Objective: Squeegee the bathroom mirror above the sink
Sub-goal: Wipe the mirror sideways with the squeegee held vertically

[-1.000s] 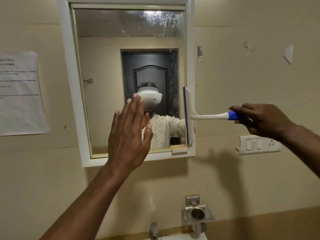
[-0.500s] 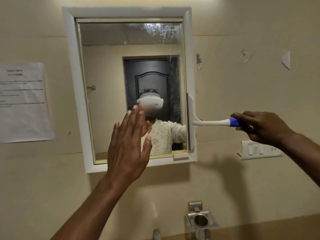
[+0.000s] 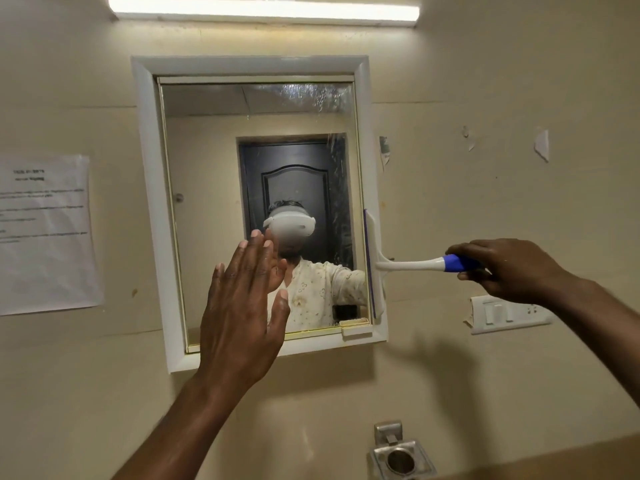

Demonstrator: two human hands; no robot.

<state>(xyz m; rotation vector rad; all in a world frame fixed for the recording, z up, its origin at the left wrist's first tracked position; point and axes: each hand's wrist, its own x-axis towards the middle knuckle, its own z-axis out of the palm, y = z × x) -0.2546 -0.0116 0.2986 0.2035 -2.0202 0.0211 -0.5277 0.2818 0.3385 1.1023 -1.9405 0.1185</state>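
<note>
A white-framed mirror [image 3: 207,161] hangs on the beige wall; water droplets and streaks show in its upper right part. My right hand [image 3: 512,268] grips the blue end of a white squeegee [image 3: 408,264], held level. The squeegee's upright blade lies against the mirror's lower right edge, on the frame. My left hand [image 3: 242,306] is raised flat with straight fingers in front of the mirror's lower middle; whether the palm touches the glass is unclear.
A tube light [image 3: 263,8] glows above the mirror. A paper notice [image 3: 45,233] is stuck to the wall at left. A white switch plate [image 3: 505,313] sits right of the mirror. Below is a steel holder [image 3: 401,459].
The view has tilted upward, so the mirror sits lower in frame and the light has come into sight. Both hands keep their places against the mirror.
</note>
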